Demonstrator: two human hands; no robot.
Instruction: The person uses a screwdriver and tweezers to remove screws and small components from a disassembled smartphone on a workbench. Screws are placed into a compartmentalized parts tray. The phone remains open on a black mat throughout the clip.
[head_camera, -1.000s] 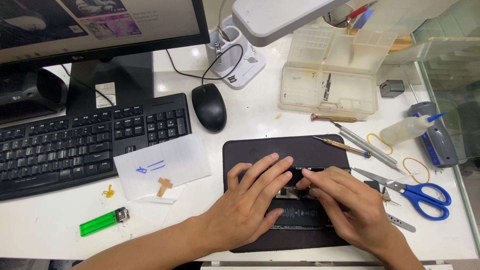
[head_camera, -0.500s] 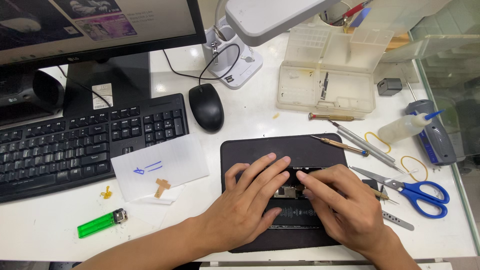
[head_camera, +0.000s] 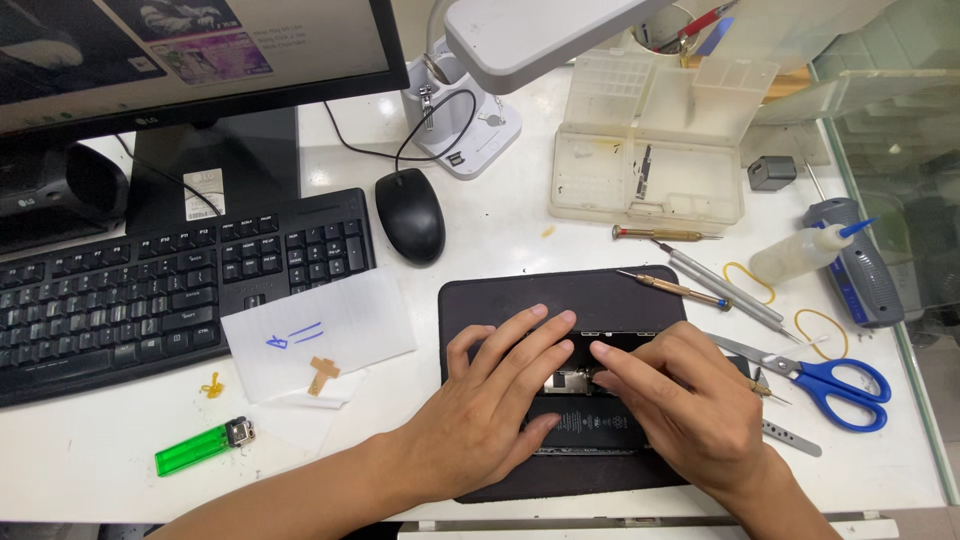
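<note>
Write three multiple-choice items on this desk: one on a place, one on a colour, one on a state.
1. Where does the green lighter lie?
A. on the dark mat
B. on the white desk, below the keyboard
C. inside the parts tray

2. What colour are the handles of the scissors?
A. red
B. yellow
C. blue

3. How is the phone on the dark mat?
A. opened, its insides showing
B. sealed in a box
C. standing upright

Answers: 1 B, it lies on bare desk under the keyboard. 2 C, both loops are blue. 3 A, the left hand and right hand rest on its exposed parts.
</note>
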